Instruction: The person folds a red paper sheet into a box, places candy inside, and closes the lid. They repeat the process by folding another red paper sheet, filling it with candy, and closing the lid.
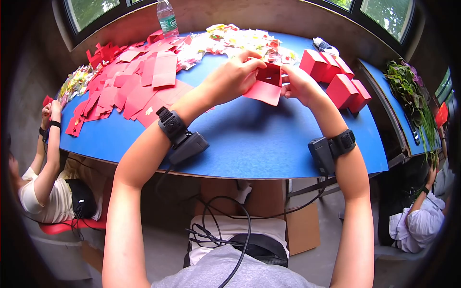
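Observation:
Above the blue table I hold a small red paper box point(264, 91), its dark inside showing and one flap hanging down toward me. My left hand point(238, 74) grips the box's left side, fingers bent over its upper edge. On the other side, my right hand point(301, 85) has its thumb and fingers closed on the right edge. Flat red card pieces point(129, 91) lie in a loose heap left of my hands. Finished-looking red boxes point(342, 90) stand in a group to the right. Small wrapped, colourful packets point(230, 38) are piled just behind my hands.
A water bottle point(166, 19) stands at the back of the blue table point(230, 139). More wrapped packets point(77, 84) lie at the far left. One person point(53, 192) works at left, another point(422, 221) at right beside a table with green plants point(408, 91). Cables point(225, 221) hang over my lap.

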Demonstrator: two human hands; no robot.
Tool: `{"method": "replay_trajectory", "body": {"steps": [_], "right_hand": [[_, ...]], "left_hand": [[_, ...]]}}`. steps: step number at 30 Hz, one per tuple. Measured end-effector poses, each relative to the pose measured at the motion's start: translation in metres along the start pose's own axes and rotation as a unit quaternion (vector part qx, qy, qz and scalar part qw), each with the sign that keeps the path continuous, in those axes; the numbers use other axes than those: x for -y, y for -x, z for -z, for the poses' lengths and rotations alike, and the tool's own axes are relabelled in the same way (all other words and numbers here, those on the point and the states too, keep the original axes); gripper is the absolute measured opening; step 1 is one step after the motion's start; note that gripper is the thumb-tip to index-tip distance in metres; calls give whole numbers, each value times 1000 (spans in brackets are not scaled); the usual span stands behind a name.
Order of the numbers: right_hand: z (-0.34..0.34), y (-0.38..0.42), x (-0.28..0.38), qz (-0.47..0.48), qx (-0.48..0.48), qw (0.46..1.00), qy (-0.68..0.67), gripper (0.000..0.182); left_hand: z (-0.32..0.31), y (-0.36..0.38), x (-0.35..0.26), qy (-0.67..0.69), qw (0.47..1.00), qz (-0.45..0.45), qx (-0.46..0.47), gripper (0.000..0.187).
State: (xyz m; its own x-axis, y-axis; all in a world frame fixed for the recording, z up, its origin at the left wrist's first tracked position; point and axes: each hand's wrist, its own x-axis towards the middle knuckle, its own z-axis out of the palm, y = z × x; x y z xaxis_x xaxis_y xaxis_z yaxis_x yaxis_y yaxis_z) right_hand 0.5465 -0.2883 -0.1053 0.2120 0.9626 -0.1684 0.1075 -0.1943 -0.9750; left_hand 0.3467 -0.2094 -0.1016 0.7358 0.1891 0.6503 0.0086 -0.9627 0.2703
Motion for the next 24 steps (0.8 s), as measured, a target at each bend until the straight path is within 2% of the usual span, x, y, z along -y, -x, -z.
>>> {"method": "replay_trajectory", "body": {"steps": [2,4,5,6,9,13,14,16,17,19,20,22,24], "right_hand": [[-2,0,2,23,-23,999,38,45],[-4,3,10,68,-71,978,184,47],[-8,6,12,102,-75,978,166,51],[-10,10,16,101,-74,978,167,51],[-17,16,21,200,-52,966,154,48],[-19,15,20,232,-65,962,128,38],[-17,14,19,228,-58,968,83,35],[-16,13,19,222,-51,973,37,34],[-16,14,19,227,-21,973,25,35],[-15,14,15,231,18,973,10,34],[-12,10,12,230,18,973,11,34],[-7,4,10,205,30,972,111,28],[-5,0,5,206,14,965,160,29]], "left_hand": [[-2,2,5,-41,999,-30,-1,30],[-3,2,5,-37,999,-27,6,34],[-3,2,5,-37,999,-27,5,34],[-3,1,4,-47,999,-19,6,34],[1,3,2,-40,999,10,12,35],[4,0,2,9,997,61,43,34],[4,0,2,8,997,61,43,34],[5,-2,3,105,982,153,48,34],[4,-1,8,105,981,154,50,34],[-1,1,26,74,996,50,9,35],[-3,3,33,75,996,51,8,35],[-1,5,38,-12,1000,-5,20,37],[0,5,37,27,998,8,47,41]]}}
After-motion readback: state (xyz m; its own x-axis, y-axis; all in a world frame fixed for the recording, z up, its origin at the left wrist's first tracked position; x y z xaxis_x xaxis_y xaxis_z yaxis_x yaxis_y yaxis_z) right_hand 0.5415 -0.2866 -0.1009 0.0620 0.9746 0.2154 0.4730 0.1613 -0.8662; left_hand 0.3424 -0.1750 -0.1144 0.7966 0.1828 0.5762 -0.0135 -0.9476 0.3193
